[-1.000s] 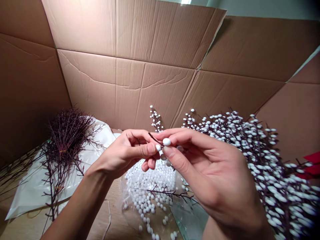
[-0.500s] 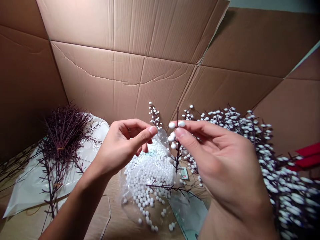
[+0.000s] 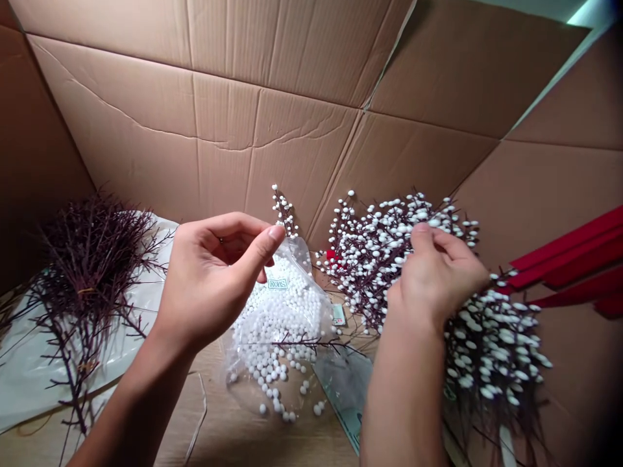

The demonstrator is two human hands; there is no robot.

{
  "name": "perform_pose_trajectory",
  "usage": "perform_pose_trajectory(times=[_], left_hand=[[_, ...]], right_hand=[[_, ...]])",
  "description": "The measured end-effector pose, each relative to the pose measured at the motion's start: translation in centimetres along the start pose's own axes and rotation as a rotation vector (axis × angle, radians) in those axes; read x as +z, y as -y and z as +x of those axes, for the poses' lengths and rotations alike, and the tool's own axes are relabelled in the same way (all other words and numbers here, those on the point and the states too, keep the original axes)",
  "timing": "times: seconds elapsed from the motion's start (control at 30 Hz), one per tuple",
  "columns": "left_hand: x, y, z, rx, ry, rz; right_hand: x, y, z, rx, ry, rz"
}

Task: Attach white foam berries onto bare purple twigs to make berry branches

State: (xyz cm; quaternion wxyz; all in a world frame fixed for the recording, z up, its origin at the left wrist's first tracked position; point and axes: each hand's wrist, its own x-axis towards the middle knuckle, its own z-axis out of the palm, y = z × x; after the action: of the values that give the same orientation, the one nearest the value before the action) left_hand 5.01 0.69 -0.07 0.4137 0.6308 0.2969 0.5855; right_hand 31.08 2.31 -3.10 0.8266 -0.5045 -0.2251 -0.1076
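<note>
My left hand (image 3: 219,279) is raised left of centre with thumb and index finger pinched together. Whatever is between those fingertips, if anything, is too small to make out. Over the heap of dark artificial branches with white berries (image 3: 370,259), my right hand (image 3: 433,266) is closed with its thumb up, around a berry branch that blends into the heap. Between the hands lies a clear plastic bag of white foam balls (image 3: 287,311), some of them spilled at its mouth. A bare dark twig (image 3: 311,344) rests across the bag.
At left, a bundle of bare dark twigs (image 3: 87,253) lies on white plastic sheeting (image 3: 146,311). Cardboard walls (image 3: 219,104) enclose the table. Red strips (image 3: 574,253) jut in at right. A small berry sprig (image 3: 285,211) stands behind the bag.
My right hand has carried the berry branch away from my left hand, rightward and forward to the heap. My left hand stays pinched. The view has turned to the right.
</note>
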Motion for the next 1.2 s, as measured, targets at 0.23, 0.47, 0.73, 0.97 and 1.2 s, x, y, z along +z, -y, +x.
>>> perform_pose_trajectory(times=[0.23,0.47,0.73,0.97,1.2], left_hand=[[-0.1,0.3,0.3,-0.025,0.012,0.004],[-0.3,0.1,0.2,-0.031,0.031,-0.012],[-0.3,0.1,0.1,-0.052,0.077,-0.008],[-0.2,0.0,0.1,-0.065,0.091,0.008],[0.0,-0.1,0.2,-0.078,0.11,0.036]], right_hand=[[0.1,-5.3,1.4,0.207,-0.052,-0.021],[-1.1,-7.1,2.9,0.342,-0.081,-0.018],[-1.3,-8.2,3.2,0.395,-0.085,-0.072],[-1.3,-8.8,3.1,0.453,-0.034,-0.148],[-1.6,-9.6,3.2,0.411,-0.001,-0.229]])
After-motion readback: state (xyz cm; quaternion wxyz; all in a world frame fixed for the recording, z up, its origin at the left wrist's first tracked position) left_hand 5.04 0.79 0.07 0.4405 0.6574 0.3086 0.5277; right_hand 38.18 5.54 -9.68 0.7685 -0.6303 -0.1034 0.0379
